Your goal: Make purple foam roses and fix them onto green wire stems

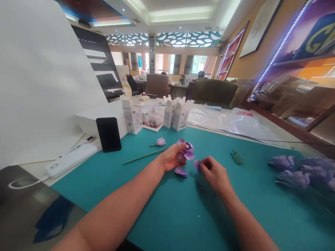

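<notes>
Near the middle of the green mat, my left hand is closed around a purple artificial flower with spread petals. To its right, my right hand pinches a single purple petal between thumb and fingertips, a little apart from the flower. A loose purple petal piece lies on the mat just below my left hand. Beyond that hand are a pale purple flower bud on a short stem and a long green stem, whose right end my hand hides.
Short green stems lie right of my hands; purple flowers are at the far right. White boxes and a plastic bag stand at the back. A black phone-like slab and a white power strip sit left.
</notes>
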{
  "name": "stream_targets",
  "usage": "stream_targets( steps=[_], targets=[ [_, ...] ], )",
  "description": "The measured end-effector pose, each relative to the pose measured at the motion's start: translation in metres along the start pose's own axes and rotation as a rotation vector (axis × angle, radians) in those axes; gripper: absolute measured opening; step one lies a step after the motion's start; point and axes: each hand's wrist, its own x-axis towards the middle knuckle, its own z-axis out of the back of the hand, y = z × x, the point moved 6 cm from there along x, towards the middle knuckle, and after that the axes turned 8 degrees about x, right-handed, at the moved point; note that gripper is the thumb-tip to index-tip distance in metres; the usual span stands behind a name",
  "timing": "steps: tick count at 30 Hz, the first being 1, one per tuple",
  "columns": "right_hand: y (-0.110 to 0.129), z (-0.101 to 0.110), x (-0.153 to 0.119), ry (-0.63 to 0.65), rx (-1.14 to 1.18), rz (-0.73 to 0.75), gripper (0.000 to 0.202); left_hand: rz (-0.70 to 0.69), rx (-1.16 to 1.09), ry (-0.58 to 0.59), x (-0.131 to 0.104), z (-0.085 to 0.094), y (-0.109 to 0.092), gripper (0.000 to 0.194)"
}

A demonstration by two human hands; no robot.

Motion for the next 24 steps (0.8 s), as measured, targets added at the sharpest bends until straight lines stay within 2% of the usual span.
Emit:
stream_targets(
  steps=[4,6,14,19,24],
  targets=[
    [0.001,0.010,0.001,-0.043,0.226,-0.065,0.039,0.038,0.031,-0.035,-0.001,0.000,0.002,0.043],
    [0.001,0.012,0.002,-0.043,0.334,-0.105,0.044,0.041,0.038,-0.038,-0.001,-0.001,0.001,0.043],
    [-0.005,0.016,0.002,-0.052,0.630,-0.190,0.037,0.015,0.092,-0.038,-0.004,-0.006,-0.002,0.037],
    [-0.004,0.016,0.000,-0.042,0.658,-0.198,0.037,-0.012,0.070,-0.054,-0.002,-0.006,-0.002,0.033],
    [-0.004,0.008,-0.001,-0.028,0.743,-0.219,0.037,-0.029,0.043,-0.017,0.002,-0.008,0.000,0.031]
  ],
)
